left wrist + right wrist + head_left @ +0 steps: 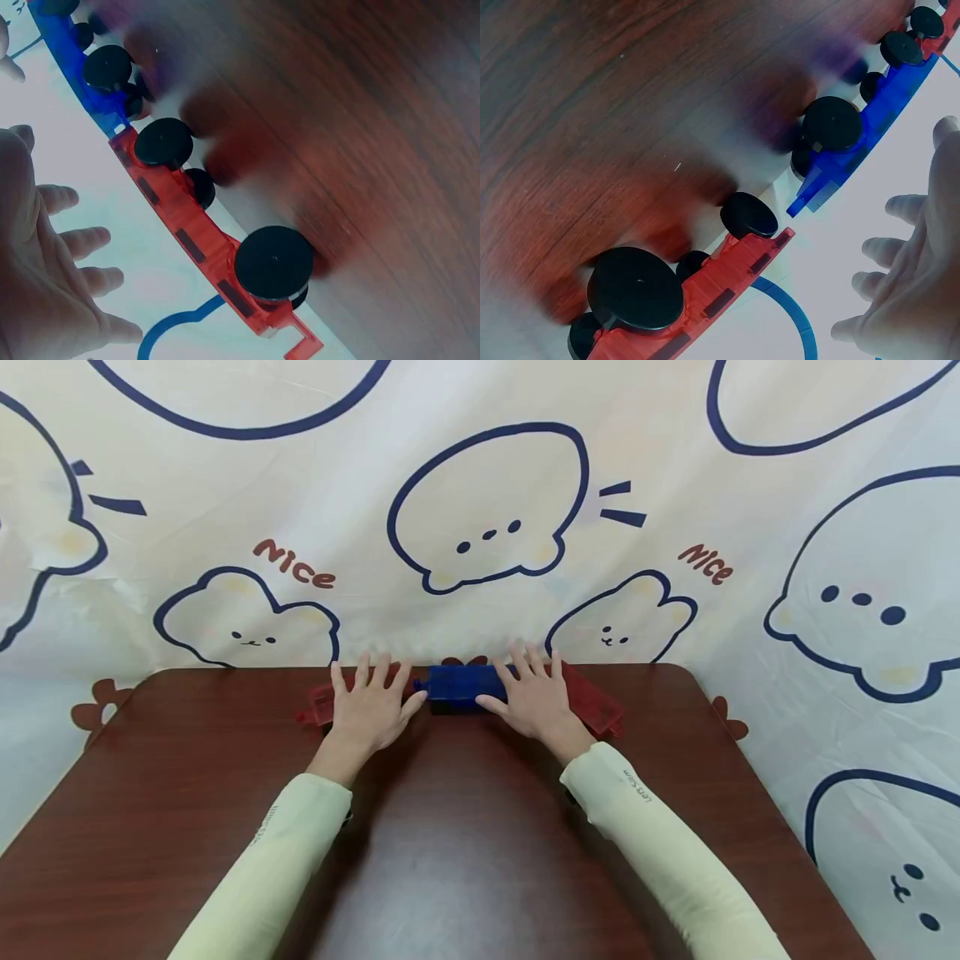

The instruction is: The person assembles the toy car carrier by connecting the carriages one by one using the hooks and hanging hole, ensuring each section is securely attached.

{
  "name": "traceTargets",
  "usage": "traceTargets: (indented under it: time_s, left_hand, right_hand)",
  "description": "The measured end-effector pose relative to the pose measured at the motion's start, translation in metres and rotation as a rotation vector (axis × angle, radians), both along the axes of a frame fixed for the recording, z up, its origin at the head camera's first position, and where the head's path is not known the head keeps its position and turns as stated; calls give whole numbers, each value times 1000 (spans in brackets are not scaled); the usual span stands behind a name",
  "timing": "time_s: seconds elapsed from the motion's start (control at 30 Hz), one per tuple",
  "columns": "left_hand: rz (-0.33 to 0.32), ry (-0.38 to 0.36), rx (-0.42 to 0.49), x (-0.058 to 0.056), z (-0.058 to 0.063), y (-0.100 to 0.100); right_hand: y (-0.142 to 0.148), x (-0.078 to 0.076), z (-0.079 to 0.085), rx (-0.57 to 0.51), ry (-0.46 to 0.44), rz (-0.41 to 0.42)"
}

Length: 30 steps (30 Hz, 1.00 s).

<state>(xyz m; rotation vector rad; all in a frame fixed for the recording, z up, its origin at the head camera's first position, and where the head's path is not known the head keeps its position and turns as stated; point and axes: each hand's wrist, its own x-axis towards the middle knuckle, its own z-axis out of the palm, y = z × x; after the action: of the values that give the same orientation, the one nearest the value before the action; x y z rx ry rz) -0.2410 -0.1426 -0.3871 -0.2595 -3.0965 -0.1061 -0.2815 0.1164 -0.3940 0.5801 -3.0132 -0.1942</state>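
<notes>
Three see-through plastic toy train cars with black wheels stand in a row at the table's far edge. My left hand (pixel 367 710) is over the left red car (pixel 321 703), fingers spread. In the left wrist view this red car (pixel 187 214) meets the blue car (pixel 71 64) end to end. My right hand (pixel 538 700), also spread, is above the blue car (pixel 456 683) and the right red car (pixel 592 700). A gap parts the blue car (pixel 881 112) from that red car (pixel 709 291) in the right wrist view. Both hands look apart from the cars and hold nothing.
The dark brown wooden table (pixel 465 827) has rounded far corners. Behind it hangs a white cloth (pixel 360 493) with blue cartoon outlines, close to the cars. More of the cloth hangs along the left and right sides.
</notes>
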Motion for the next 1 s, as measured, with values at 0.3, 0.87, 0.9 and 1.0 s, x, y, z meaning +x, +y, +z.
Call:
traceTargets:
  time_s: [0.3,0.87,0.9,1.0]
  left_hand:
    - [3,38,86,-1,-7,-10]
    - [42,34,143,-6,-5,-22]
    - [46,29,148,-6,-6,-22]
    - [53,28,160,-6,-6,-23]
  right_hand:
    - [-2,-3,-2,2,4,18]
    - [-12,-7,-6,-148,-35,55]
    - [-14,-8,-7,-155,-29,61]
    - [-19,-10,-7,-170,-11,85]
